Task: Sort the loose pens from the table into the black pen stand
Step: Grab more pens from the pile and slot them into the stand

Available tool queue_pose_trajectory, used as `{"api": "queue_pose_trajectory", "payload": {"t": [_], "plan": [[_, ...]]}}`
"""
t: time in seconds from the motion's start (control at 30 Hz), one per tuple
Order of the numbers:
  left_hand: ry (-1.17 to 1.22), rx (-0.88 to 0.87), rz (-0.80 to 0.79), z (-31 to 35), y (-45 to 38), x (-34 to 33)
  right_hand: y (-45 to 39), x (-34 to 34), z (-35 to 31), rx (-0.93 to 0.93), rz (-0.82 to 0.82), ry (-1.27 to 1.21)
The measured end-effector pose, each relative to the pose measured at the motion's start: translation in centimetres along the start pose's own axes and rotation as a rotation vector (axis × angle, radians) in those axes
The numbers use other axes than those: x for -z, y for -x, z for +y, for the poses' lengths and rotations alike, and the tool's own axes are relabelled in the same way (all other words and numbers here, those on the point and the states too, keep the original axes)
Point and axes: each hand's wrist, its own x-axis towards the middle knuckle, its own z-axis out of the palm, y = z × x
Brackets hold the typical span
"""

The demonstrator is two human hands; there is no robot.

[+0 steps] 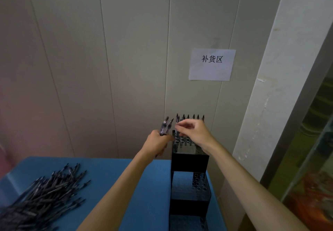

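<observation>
Head-height view, forward, slightly downward

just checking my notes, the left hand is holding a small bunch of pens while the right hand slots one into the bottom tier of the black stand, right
Not quite. The head view shows the right hand working a pen into the top tier, not the bottom, of the black pen stand. The rest holds: the left hand grips a small bunch of pens.

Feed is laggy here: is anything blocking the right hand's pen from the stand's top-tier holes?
Nothing visible blocks it. The right hand pinches a pen directly over the black pen stand, beside pens already standing.
</observation>
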Motion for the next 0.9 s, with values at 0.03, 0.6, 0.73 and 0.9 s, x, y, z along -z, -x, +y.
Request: {"api": "queue_pose_trajectory", "payload": {"t": [0.03, 0.6, 0.73, 0.9], "plan": [[0.006, -0.003, -0.008, 0.1, 0.0, -0.2, 0.1, -0.1, -0.1, -0.013, -0.030, -0.008], [-0.074, -0.043, -0.040, 0.5, -0.2, -0.4, 0.1, -0.6, 0.6, -0.082, 0.019, -0.288], [-0.102, 0.003, -0.018, -0.3, -0.2, 0.1, -0.2, 1.1, 0.3, -0.095, 0.171, -0.445], [-0.083, -0.017, 0.070, -0.9, -0.5, 0.7, -1.2, 2.5, 0.7, 0.031, 0.389, -0.078]]}}
